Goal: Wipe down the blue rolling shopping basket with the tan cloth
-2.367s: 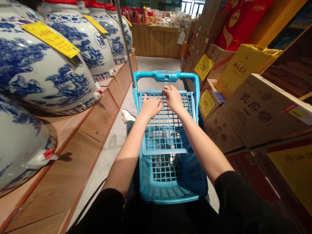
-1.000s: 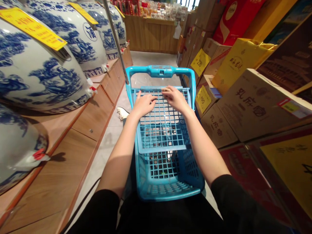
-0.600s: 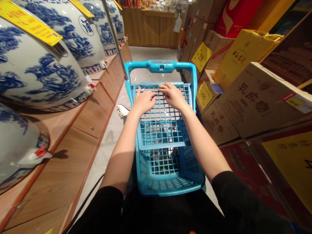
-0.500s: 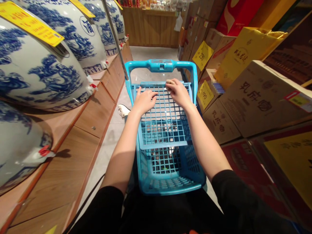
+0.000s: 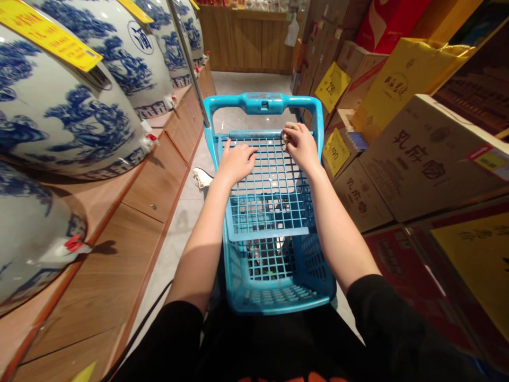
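Observation:
A blue plastic shopping cart [image 5: 278, 305] stands in front of me, with a grid panel [image 5: 268, 232] tilted across its upper part. My left hand [image 5: 237, 162] lies on the left side of the panel, fingers spread, holding nothing. In my right hand [image 5: 301, 146] is a small beige cloth [image 5: 289, 127], pinched against the right end of the round bar [image 5: 254, 135] along the panel's top edge. Beyond both hands is the cart's thick push handle [image 5: 264, 104]. My right fingers partly hide the cloth.
Large blue-and-white jars [image 5: 95, 127] with yellow price tags stand on a wooden cabinet [image 5: 139, 204] at left. Stacked cartons [image 5: 429, 159] and a yellow gift bag [image 5: 401, 90] line the right side. A thin metal pole [image 5: 186, 58] rises at the cart's left. A wooden counter [image 5: 246, 42] is ahead.
My right hand has slid to the right along the bar with the cloth. My left hand stays in nearly the same place on the panel.

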Motion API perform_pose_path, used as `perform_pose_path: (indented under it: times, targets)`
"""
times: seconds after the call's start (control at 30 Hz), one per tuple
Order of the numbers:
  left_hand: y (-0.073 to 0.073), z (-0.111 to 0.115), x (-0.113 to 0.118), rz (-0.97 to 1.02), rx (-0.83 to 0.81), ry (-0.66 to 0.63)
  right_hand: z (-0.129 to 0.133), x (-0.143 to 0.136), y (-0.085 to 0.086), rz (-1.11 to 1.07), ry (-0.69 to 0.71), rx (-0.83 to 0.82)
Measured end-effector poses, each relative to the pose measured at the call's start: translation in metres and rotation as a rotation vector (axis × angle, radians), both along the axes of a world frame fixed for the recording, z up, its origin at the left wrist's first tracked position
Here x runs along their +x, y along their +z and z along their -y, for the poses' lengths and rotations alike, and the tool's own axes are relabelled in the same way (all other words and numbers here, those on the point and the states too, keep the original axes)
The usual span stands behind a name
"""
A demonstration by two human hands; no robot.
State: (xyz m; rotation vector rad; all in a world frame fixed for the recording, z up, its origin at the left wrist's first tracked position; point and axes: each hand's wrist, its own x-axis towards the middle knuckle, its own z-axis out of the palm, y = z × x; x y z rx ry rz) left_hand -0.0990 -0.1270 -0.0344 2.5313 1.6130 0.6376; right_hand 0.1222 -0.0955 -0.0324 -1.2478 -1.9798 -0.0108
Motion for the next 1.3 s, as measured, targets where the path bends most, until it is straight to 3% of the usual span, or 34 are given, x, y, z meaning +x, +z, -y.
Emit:
perform_pose_path:
  times: [0.07,0.23,0.43,0.57,0.67,0.77,0.87,1.03,1.17,1.3]
  targets:
    - [-0.001,0.000,0.000,0.017,0.009,-0.007,0.002,-0.003,0.000,0.016,0.012,-0.023]
    - [0.001,0.001,0.001,0.015,-0.007,-0.006,0.003,-0.013,0.001,0.088,0.201,-0.087]
    - [0.002,0.002,0.001,0.017,-0.023,0.002,0.002,-0.001,0.003,-0.027,-0.042,-0.037]
    - [0.003,0.002,0.002,0.007,-0.014,-0.006,0.010,-0.020,0.007,0.098,0.095,-0.104]
    - [0.002,0.002,0.001,-0.002,-0.001,-0.006,0.017,-0.016,0.007,0.167,0.230,-0.123]
    - [0.000,0.000,0.000,0.009,0.006,-0.008,0.027,0.009,0.002,0.100,0.138,-0.074]
    - [-0.001,0.000,0.000,0.016,-0.001,-0.009,0.049,0.028,-0.006,0.065,0.076,-0.067]
    - [0.005,0.001,0.001,-0.007,-0.034,-0.002,0.110,0.025,-0.008,0.156,0.262,-0.123]
    - [0.011,-0.002,0.000,-0.037,-0.081,-0.016,0.163,0.019,-0.003,0.330,0.302,-0.149]
    - [0.016,-0.007,0.000,-0.074,-0.108,-0.035,0.193,0.017,-0.010,0.544,0.331,-0.099]
